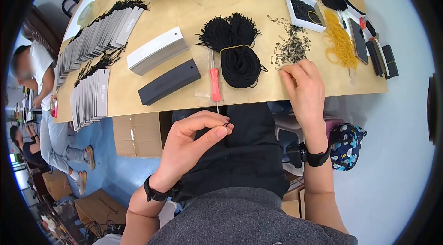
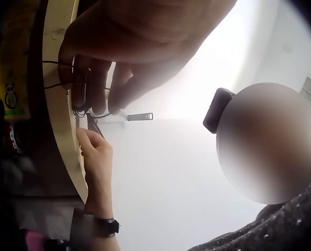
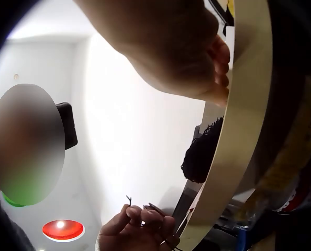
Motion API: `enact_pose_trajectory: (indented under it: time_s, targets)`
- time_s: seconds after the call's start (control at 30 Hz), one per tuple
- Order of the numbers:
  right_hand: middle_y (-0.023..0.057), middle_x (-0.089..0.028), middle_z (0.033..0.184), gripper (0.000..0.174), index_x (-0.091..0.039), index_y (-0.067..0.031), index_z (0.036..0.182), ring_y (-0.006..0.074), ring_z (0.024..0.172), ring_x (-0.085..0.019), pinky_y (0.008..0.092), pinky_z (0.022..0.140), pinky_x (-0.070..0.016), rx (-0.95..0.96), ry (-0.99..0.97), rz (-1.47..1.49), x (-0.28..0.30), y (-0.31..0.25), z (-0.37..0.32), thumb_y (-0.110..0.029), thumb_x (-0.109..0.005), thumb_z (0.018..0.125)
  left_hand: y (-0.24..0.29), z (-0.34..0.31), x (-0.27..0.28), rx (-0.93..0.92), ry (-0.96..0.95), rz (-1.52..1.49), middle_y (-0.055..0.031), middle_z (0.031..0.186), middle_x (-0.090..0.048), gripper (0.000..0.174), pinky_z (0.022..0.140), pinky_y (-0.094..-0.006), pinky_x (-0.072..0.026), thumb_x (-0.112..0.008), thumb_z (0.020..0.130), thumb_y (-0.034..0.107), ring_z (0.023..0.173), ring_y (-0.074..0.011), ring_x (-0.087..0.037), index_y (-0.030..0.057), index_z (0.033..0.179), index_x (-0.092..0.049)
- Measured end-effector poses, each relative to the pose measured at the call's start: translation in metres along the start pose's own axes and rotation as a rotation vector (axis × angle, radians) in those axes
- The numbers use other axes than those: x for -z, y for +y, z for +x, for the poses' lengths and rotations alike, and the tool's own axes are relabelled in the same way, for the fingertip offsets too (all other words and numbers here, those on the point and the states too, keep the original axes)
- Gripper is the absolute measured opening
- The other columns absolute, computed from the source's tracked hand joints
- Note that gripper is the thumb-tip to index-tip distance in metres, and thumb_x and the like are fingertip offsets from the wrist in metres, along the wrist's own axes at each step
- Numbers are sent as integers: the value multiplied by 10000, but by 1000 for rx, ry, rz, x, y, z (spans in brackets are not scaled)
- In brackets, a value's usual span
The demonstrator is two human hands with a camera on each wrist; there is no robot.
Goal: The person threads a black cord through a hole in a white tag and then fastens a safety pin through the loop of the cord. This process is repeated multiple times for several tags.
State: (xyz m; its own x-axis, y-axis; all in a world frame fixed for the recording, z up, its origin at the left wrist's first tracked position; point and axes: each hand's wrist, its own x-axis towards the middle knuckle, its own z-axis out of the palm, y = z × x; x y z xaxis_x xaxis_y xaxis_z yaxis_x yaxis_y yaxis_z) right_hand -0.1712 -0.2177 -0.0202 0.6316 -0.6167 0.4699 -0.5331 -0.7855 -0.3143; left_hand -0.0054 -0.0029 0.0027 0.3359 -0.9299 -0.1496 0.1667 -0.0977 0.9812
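Head view: a pile of small dark metal pins (image 1: 291, 50), scattered every way, is seen on the table (image 1: 184, 9), stretched away from the near edge. Its near end is touched by the bent fingertips of the right hand (image 1: 304, 85); whether a pin is pinched cannot be told. A thin black cord (image 1: 226, 125) is pinched by the left hand (image 1: 194, 141), held off the table, farther away.
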Motion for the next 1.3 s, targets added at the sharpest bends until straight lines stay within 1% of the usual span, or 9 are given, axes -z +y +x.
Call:
enact_pose_trajectory:
  time_s: [0.17,0.23,0.33,0.43,0.73,0.8,1.17,1.27,1.3]
  targets:
    - [97,-579,840,82,-651,-47,874,275,792,-589,389,674,-491,29,6,-88,-2,-5,2,-88,-706,829,1,2,5,22,21,-52,-88,1005,-685,98,889,-290,-484,-669,933,64,987,-162,-635,-19,968,-710]
    - [60,-584,786,76,-643,-29,901,185,687,-572,319,631,-475,-246,-68,330,6,-18,-6,-85,-685,870,3,4,7,43,42,-72,-99,1009,-675,86,895,-312,-491,-665,925,48,1001,-182,-635,-23,958,-701]
    - [-57,-542,755,126,-633,-5,958,13,696,-461,200,612,-401,-537,-375,1005,26,-51,-19,-130,-638,971,2,3,9,61,25,-91,-48,966,-676,116,839,-253,-468,-658,953,78,929,-106,-606,-25,993,-695]
    - [-63,-574,795,174,-649,11,979,5,712,-470,197,609,-397,-645,-709,1317,31,-71,-19,-161,-624,994,2,5,9,44,-3,-95,-44,961,-667,116,830,-246,-465,-656,954,84,919,-96,-600,-23,981,-692]
    - [-41,-616,805,229,-674,31,971,14,725,-490,206,613,-411,-586,-825,1216,24,-82,-11,-195,-638,985,-1,-1,16,132,-59,-189,-93,972,-660,86,890,-308,-471,-658,921,50,945,-170,-620,-26,938,-696]
    - [-38,-621,803,230,-676,32,968,13,726,-491,205,615,-412,-570,-815,1202,23,-84,-11,-194,-640,982,-4,-1,17,106,-70,-203,-28,940,-644,94,826,-242,-457,-652,942,69,901,-84,-585,-19,934,-684]
    - [-25,-625,784,234,-681,32,951,13,716,-482,216,604,-405,-635,-849,1242,22,-86,-15,-198,-644,976,-8,0,17,76,-84,-196,-22,958,-652,121,841,-244,-459,-666,950,100,914,-84,-586,-18,960,-689]
    - [5,-617,787,176,-679,5,950,43,677,-502,228,606,-415,-511,-795,1058,26,-90,-18,-167,-647,965,-8,0,18,86,-89,-195,-20,947,-660,140,852,-245,-459,-660,962,125,914,-85,-589,-12,960,-690]
    - [28,-602,804,127,-679,-13,962,83,675,-527,247,609,-433,-351,-668,994,28,-92,-19,-137,-667,938,-7,0,18,103,-95,-208,-20,935,-664,152,858,-247,-461,-655,969,140,912,-86,-590,-7,961,-691]
